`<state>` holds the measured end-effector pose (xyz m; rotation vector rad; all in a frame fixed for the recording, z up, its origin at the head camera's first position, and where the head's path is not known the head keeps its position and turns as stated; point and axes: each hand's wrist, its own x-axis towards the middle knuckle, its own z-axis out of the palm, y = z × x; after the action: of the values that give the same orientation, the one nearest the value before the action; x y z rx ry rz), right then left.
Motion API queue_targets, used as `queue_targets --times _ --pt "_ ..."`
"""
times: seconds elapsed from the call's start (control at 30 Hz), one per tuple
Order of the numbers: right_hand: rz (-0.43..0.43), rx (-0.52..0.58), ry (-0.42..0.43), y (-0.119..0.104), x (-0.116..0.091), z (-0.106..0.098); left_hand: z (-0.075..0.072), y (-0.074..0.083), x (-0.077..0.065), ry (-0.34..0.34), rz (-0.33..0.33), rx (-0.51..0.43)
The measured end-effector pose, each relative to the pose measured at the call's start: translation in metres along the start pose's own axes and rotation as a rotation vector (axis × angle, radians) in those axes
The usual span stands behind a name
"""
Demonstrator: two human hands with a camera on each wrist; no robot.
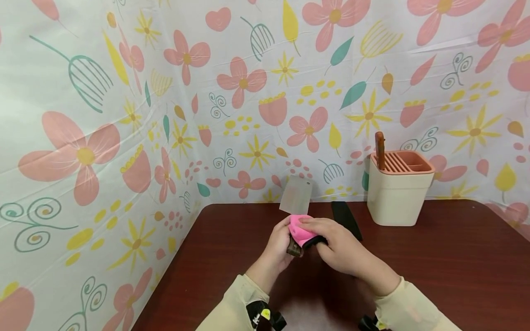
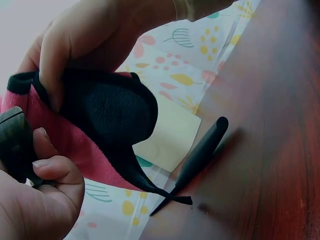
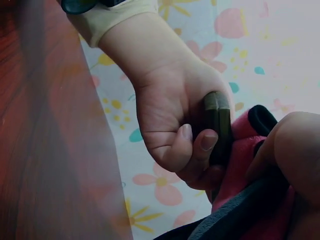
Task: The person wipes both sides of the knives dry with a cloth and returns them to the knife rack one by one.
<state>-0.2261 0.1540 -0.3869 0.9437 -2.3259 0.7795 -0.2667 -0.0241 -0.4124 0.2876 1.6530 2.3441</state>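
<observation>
My left hand (image 1: 274,246) grips the dark handle (image 1: 294,248) of a cleaver, whose broad pale blade (image 1: 296,195) points up and away. A pink cloth with black edging (image 1: 300,228) is in my right hand (image 1: 341,243), folded around the upper part of the handle near the blade. In the left wrist view, the cloth (image 2: 75,142) shows a black patch, and the right thumb presses into it. The right wrist view shows the left fingers curled round the handle (image 3: 218,127), its butt end sticking out. The cloth hides where handle meets blade.
Beyond my right hand, a long flat black object (image 1: 347,219) lies on the dark red-brown table (image 1: 451,266). A cream knife block with a pink slotted top (image 1: 399,195) stands at the back right, one brown-handled utensil (image 1: 379,151) in it. Floral sheeting (image 1: 256,92) hangs behind.
</observation>
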Motion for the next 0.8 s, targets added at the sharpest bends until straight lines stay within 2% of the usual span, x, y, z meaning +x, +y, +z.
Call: queue_targets --times 0.13,0.37,0.6,0.8 --pt "-0.052 0.014 -0.003 -0.002 -0.001 -0.002 -0.002 0.001 0.001 0.019 -0.01 0.017" --pt "-0.095 0.054 -0.029 -0.004 -0.002 -0.002 -0.004 -0.001 -0.001 0.103 -0.045 0.004" --pt "-0.104 0.105 -0.064 -0.008 -0.003 -0.003 -0.005 0.0 0.002 0.134 -0.038 -0.035" --pt "-0.145 0.164 -0.079 -0.013 -0.003 -0.002 -0.005 0.003 0.003 0.153 -0.022 -0.056"
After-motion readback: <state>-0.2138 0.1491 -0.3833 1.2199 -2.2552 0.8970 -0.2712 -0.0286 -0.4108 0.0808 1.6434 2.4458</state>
